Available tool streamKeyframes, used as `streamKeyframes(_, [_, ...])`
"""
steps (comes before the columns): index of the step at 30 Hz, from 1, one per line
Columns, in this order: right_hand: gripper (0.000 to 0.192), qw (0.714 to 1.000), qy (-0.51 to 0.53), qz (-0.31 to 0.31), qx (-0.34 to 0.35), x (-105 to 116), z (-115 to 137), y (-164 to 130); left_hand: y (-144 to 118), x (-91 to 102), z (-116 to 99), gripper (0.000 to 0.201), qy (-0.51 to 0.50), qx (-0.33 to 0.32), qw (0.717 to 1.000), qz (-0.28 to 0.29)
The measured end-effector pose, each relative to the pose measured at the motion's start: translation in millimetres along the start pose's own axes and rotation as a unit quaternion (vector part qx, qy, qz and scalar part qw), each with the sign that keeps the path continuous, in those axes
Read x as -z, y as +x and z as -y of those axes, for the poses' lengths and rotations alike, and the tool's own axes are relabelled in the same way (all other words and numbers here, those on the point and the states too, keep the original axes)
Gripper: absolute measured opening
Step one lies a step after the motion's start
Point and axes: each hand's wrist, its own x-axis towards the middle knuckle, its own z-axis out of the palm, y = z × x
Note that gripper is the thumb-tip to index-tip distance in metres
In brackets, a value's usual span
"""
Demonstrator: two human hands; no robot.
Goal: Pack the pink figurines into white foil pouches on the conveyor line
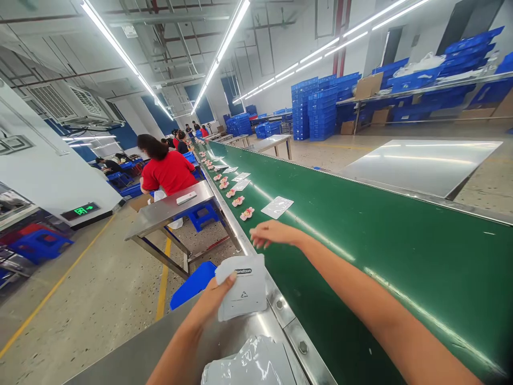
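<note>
- A crinkled clear plastic bag [250, 363] lies on the steel tabletop [132, 358], nearest the camera.
- Just beyond it, the left hand [210, 305] pinches a flat white printed pouch [243, 286], empty as far as shows.
- The right hand [272, 233], fingers loosely open and empty, reaches over the green conveyor belt [360, 224] toward a pink flower-shaped piece [247, 214], not yet picked.

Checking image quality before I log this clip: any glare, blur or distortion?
Head view: wide-angle bending tilts the green belt; ceiling-light streaks glare on it and on the steel table; right hand slightly motion-blurred; left hand and white pouch sharp.
</note>
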Motion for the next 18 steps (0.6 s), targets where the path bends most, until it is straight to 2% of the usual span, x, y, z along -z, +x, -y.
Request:
streamKeyframes(2, [0.038,0.994,-0.055,-0.07,-0.07,7,-20,12,-26,10.2,-10,0.047,-0.002,0.001,0.999,-0.053])
streamKeyframes(5, [0.048,0.976,-0.12,-0.105,-0.146,7,-54,24,-75,23.9,-32,0.039,0.06,0.0,0.993,-0.098])
streamKeyframes(7, [0.057,0.966,-0.16,-0.101,-0.174,0,-75,33,-103,24.6,-49,0.032,0.167,0.043,0.984,-0.045])
streamKeyframes(8, [0.059,0.962,-0.178,-0.096,-0.182,-4,-85,39,-110,21.8,-55,0.032,0.229,0.082,0.97,0.014])
streamKeyframes(9, [0.058,0.959,-0.195,-0.086,-0.186,-7,-94,46,-114,17.3,-58,0.032,0.283,0.109,0.949,0.082])
streamKeyframes(10, [0.053,0.957,-0.21,-0.073,-0.188,-10,-101,53,-113,11.4,-59,0.03,0.337,0.117,0.926,0.121])
streamKeyframes(12, [0.041,0.953,-0.234,-0.047,-0.184,-12,-112,64,-104,-2.8,-48,0.026,0.443,0.107,0.875,0.165])
streamKeyframes(14, [0.032,0.951,-0.255,-0.028,-0.176,-10,-116,67,-91,-16.2,-29,0.02,0.518,0.086,0.829,0.193])
streamKeyframes(16, [0.03,0.947,-0.274,-0.02,-0.167,-5,-116,63,-80,-25.2,-10,0.018,0.548,0.052,0.806,0.219])
streamKeyframes(18, [0.032,0.943,-0.293,-0.017,-0.157,0,-115,55,-74,-28.8,2,0.03,0.558,0.009,0.8,0.222])
